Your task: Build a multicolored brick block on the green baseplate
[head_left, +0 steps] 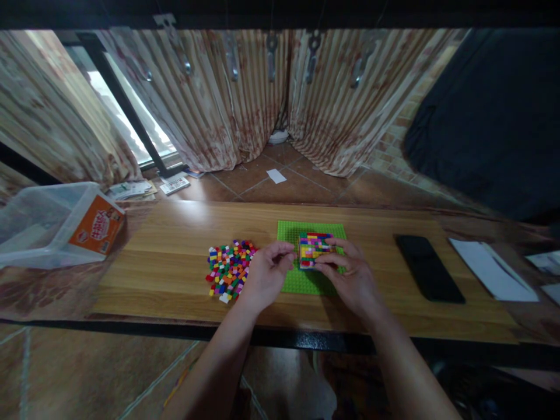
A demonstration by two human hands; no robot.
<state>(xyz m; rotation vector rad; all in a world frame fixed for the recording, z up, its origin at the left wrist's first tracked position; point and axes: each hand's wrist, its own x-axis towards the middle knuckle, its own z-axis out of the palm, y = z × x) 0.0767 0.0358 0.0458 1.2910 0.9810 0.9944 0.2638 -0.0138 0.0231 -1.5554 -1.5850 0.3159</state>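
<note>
A many-coloured block of toy building bricks (312, 248) stands on a green studded baseplate (301, 286). My right hand (356, 280) reaches over its right side, with fingers and thumb against the bricks. To the left of the block, my left hand (268, 274) has thumb and fingertips drawn together close to its edge. Whether a small brick sits in that pinch is too small to tell. Just left of this hand lies a heap of loose coloured bricks (230, 265), partly covered by it.
A black phone (429, 268) and a white sheet of paper (494, 271) lie to the right on the wooden table (153, 262). At the far left, a clear plastic bin (44, 221) with an orange label rests on its side. Several metal clips hang above, before patterned curtains (210, 111).
</note>
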